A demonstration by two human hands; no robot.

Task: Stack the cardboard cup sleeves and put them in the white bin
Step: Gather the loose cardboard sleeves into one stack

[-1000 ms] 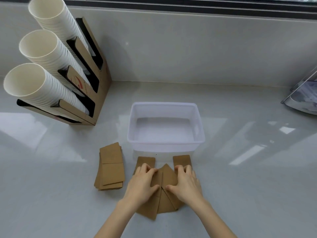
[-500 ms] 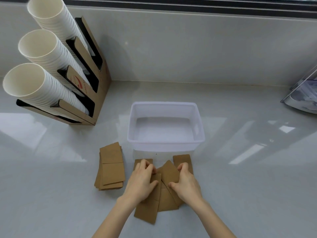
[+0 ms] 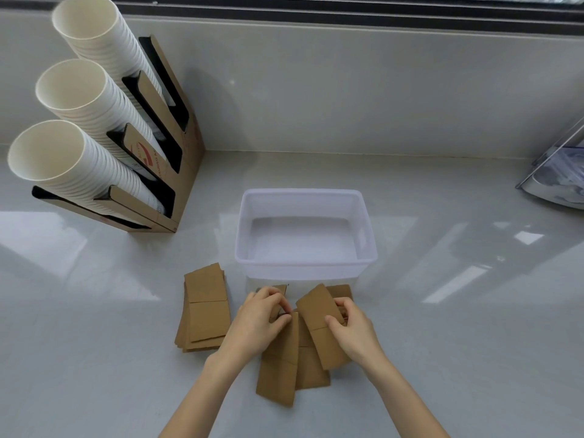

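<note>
Several flat brown cardboard sleeves lie fanned on the counter just in front of the white bin [image 3: 306,260], which holds nothing. My left hand [image 3: 257,325] pinches the top edge of one sleeve [image 3: 279,369] that points toward me. My right hand [image 3: 354,328] grips a tilted sleeve [image 3: 317,306] lifted over the others. More sleeves [image 3: 311,366] lie partly hidden beneath both. A separate neat stack of sleeves [image 3: 205,311] rests to the left of my left hand.
A cardboard cup holder [image 3: 170,143] with three rows of white paper cups [image 3: 76,93] stands at the back left against the wall. A clear plastic stand [image 3: 559,178] sits at the right edge. Open counter lies right of the bin.
Both hands have closed on sleeves in the fanned pile. The right hand has lifted one sleeve and tilted it; the left has pulled its sleeve nearer to me.
</note>
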